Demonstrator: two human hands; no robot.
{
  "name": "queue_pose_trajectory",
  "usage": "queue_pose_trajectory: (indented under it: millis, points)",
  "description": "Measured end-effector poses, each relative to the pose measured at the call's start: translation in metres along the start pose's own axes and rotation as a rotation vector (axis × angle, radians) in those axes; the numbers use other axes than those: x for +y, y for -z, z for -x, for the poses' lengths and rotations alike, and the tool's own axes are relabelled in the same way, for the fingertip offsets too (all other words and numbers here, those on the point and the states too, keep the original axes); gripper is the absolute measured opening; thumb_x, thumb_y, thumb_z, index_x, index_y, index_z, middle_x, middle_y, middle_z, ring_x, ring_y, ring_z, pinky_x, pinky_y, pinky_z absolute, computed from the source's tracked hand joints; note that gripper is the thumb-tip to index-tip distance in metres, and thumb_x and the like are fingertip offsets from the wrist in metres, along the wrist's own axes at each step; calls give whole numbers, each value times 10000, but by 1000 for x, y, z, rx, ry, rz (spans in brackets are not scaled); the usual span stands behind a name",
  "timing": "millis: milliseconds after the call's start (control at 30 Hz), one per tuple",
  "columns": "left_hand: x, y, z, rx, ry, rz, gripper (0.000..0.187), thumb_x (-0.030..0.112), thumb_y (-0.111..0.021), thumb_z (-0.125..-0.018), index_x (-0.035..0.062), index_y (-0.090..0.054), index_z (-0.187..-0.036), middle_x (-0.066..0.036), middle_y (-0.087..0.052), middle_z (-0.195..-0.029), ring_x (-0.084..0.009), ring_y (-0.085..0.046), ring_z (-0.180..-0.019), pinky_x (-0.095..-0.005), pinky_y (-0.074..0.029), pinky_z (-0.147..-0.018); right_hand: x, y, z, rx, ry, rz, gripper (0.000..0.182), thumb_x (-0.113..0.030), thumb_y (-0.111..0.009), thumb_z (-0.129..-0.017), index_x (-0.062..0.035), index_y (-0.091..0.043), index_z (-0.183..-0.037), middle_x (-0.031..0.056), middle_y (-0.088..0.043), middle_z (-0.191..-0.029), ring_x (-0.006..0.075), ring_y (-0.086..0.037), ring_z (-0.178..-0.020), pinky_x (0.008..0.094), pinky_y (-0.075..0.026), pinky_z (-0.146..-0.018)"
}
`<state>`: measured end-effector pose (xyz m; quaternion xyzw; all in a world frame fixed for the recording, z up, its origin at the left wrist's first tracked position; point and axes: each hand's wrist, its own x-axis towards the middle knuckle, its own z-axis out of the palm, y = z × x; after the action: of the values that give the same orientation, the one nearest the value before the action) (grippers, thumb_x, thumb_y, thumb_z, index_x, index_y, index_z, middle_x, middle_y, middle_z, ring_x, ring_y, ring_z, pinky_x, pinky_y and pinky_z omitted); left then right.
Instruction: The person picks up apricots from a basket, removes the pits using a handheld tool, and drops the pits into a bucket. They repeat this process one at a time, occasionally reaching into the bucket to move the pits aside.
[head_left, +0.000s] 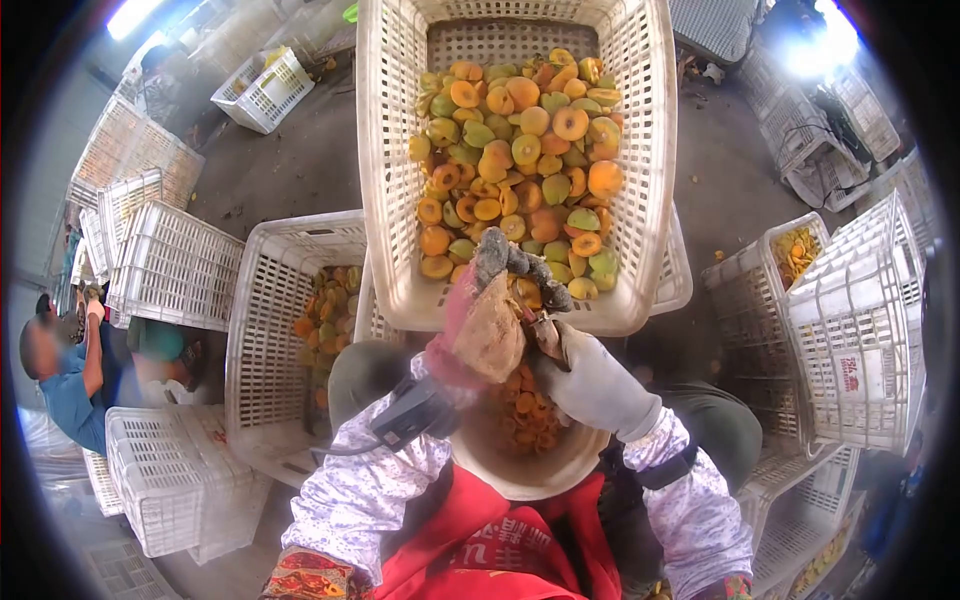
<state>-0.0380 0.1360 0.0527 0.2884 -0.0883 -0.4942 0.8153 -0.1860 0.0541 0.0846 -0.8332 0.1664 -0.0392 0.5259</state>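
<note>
Head camera view, looking down past two gloved hands. The left hand (pixel 487 320), in a worn pink-and-tan glove with grey-dark fingers, is curled around an orange fruit (pixel 528 292), mostly hidden by those fingers. The right hand (pixel 600 385), in a pale glove, is closed on a small tool (pixel 547 338) beside the fruit; the glove covers part of it, so its shape is hard to make out.

Both hands are over the near edge of a white crate (pixel 385 295) holding a heap of orange and green fruits (pixel 510 170), many cut open. Below the hands, between the knees, a pale bucket (pixel 490 485) holds orange pieces (pixel 528 425); the hands and forearms cover part of its rim. A red apron (pixel 480 530) has white lettering, partly lost in folds.

To the left, another crate (pixel 262 300) holds more fruit, partly hidden by the knee. At far left, a person in a blue shirt (pixel 75 385) is blurred and partly cut off by the dark lens edge. Glare at upper right washes out detail.
</note>
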Motion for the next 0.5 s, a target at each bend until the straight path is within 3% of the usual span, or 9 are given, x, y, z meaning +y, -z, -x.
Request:
queue_pose_trajectory:
  millis: [33, 67, 133, 267, 333, 367, 433, 500]
  points:
    - [-1, -2, 1, 32, -49, -38, 375, 414, -485, -984, 50, -558, -1036, -103, -628, -964, -339, -652, -871, -459, -560, -736, -5, 3, 0, -130, -226, -176, 293, -79, -535, -810, 25, -507, -1083, 188, -545, -844, 354, -552, -783, 413, -435, -664]
    - [0, -5, 1, 34, -50, -37, 375, 414, -485, -984, 50, -558, -1036, -103, -628, -964, -339, -652, -871, -459, -560, -736, -1, 0, 1, -132, -226, -176, 293, -79, -535, -810, 25, -507, -1083, 188, -545, -844, 354, -552, -783, 413, -435, -664]
    - [4, -15, 1, 148, -21, -291, 410, 438, -461, -991, 42, -563, -1002, -109, -625, -915, -314, -654, -796, -443, -557, -714, 13, -8, 2, 79, 125, 29, 208, -57, -577, -870, 21, -520, -1054, 97, -591, -779, 227, -598, -744, 375, -482, -709]
    - [6, -30, 3, 55, 91, -110, 463, 473, -429, -996, 36, -575, -957, -116, -623, -837, -291, -654, -730, -418, -556, -685, 15, -10, 6, 171, 133, 179, 191, -40, -562, -875, 24, -519, -1050, 67, -575, -773, 197, -602, -762, 367, -485, -708]
    - [6, -29, 3, 141, 7, -288, 486, 489, -433, -990, 33, -583, -914, -119, -621, -781, -284, -649, -687, -398, -554, -660, 12, -3, 2, -77, -55, -93, 197, -31, -550, -875, 26, -515, -1061, 70, -593, -790, 214, -616, -779, 377, -485, -713]
    - [7, -28, 3, 144, 5, -286, 486, 489, -433, -990, 33, -583, -914, -119, -621, -781, -284, -649, -687, -398, -554, -660, 15, -6, 1, -80, -56, -92, 197, -31, -550, -875, 26, -515, -1061, 70, -593, -790, 214, -616, -779, 377, -485, -713]
    - [6, -24, 1, 69, -10, -287, 492, 490, -431, -990, 27, -581, -918, -122, -625, -793, -274, -642, -676, -389, -552, -655, 18, -12, -3, 63, 54, -61, 213, -37, -541, -882, 29, -520, -1083, 67, -599, -796, 220, -626, -788, 382, -487, -712]
    - [0, -8, -4, 71, -43, -371, 486, 487, -429, -993, 28, -578, -935, -119, -625, -806, -269, -643, -688, -387, -549, -657, 6, -6, 1, 78, 64, 35, 211, -41, -534, -886, 30, -526, -1084, 68, -611, -810, 210, -620, -792, 380, -489, -725]
